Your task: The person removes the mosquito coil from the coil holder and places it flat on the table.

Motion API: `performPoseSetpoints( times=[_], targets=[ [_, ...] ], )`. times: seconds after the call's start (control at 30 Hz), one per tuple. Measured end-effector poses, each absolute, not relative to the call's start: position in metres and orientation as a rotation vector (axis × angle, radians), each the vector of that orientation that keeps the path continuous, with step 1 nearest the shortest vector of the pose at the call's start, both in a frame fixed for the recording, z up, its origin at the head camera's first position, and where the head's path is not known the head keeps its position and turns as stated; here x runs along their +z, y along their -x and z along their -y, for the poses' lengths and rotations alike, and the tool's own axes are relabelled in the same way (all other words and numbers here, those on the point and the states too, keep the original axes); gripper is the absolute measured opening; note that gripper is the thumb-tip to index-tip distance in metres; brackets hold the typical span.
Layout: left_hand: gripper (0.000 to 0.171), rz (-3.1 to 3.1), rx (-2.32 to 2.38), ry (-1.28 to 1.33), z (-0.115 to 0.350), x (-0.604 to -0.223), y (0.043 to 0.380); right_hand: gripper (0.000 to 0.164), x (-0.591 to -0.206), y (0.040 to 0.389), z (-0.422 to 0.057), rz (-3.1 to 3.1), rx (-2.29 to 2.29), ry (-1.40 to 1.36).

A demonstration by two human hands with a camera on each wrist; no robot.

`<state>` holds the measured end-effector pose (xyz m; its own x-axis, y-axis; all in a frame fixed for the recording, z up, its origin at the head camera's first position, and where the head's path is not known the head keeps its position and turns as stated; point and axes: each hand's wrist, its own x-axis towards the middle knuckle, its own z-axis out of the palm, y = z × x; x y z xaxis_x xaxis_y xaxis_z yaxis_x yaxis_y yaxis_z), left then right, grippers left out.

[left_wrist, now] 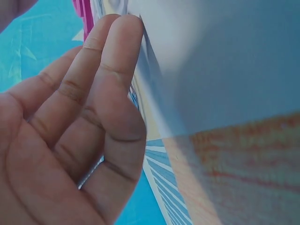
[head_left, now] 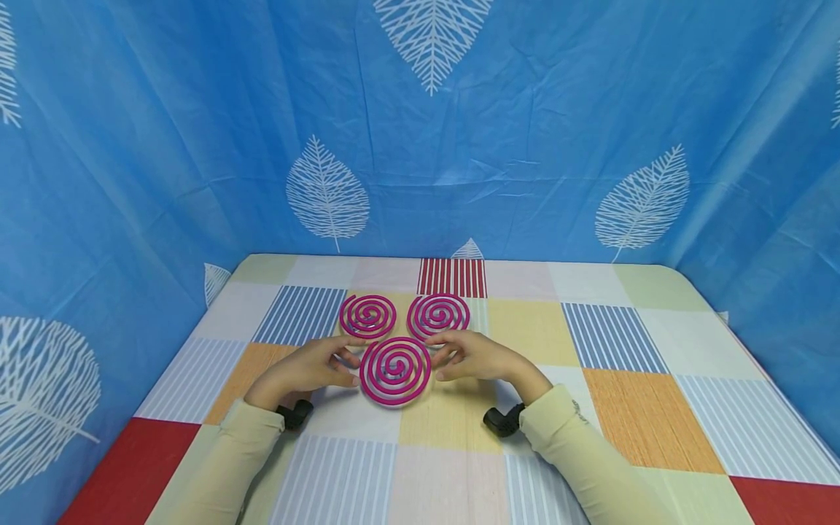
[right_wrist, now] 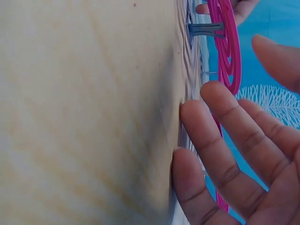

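Three magenta mosquito coils lie flat above the cloth in the head view: a front coil (head_left: 397,367), a back left coil (head_left: 369,315) and a back right coil (head_left: 440,315). A small grey stand (right_wrist: 206,30) holds up one coil (right_wrist: 228,56) in the right wrist view. My left hand (head_left: 311,367) is at the front coil's left edge, fingers loosely bent; contact is unclear. At the opposite edge is my right hand (head_left: 482,355), its fingers relaxed and apart with nothing between them. Only a magenta sliver of coil (left_wrist: 87,21) shows in the left wrist view.
A patchwork-patterned tablecloth (head_left: 453,474) covers the table. Blue curtains (head_left: 512,146) with white leaf prints enclose the back and both sides. Each wrist wears a black camera mount, one on the left (head_left: 295,415) and one on the right (head_left: 503,421).
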<state>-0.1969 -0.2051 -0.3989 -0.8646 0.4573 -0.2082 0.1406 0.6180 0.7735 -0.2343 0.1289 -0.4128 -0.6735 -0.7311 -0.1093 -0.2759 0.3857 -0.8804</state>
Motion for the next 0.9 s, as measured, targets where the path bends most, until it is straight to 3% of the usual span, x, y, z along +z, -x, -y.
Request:
performPoseSetpoints(
  times=[0.9],
  targets=[
    [0.073,-2.447,1.142,-0.464,0.197,-0.407,0.199,0.073,-0.415,0.233,-0.114,-2.196,-1.266,0.757]
  ],
)
